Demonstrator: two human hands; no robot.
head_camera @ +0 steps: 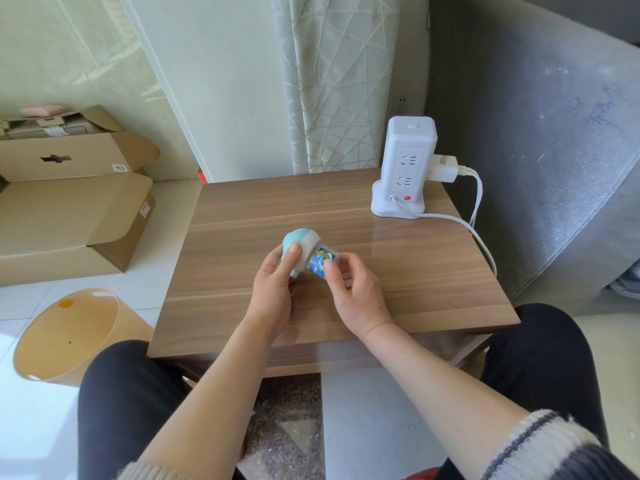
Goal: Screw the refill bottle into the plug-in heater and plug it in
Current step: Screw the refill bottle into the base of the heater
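Above the middle of the table [433,258], the left hand [273,289] is closed around the plug-in heater [300,241], its thumb pressed flat on the teal dome and its fingers wrapped behind the white body. Just to its right, the right hand [353,292] pinches the refill bottle [322,263] between thumb and fingers, gripping it by its base. The bottle's neck end sits inside the heater's white collar, so the two parts are joined in a line, tilted with the teal dome up and away to the left and the blue-labelled bottle down toward the right. How far the thread is turned in cannot be told. Both parts are held clear of the wood, close over its surface.

Farther back, at the table's rear right corner, a white tower power strip [405,168] stands upright on its base, with empty sockets on the face toward the camera and a red switch low down. A white adapter [445,168] is plugged into its right side, and a white cable [464,226] runs from the base across the table and over the right edge.

Beyond the table hang a patterned curtain [332,81] and, to the right, a grey sofa [554,150]. On the floor to the left lie open cardboard boxes [69,202], and nearer the person's knee stands a beige wastebasket [69,337].
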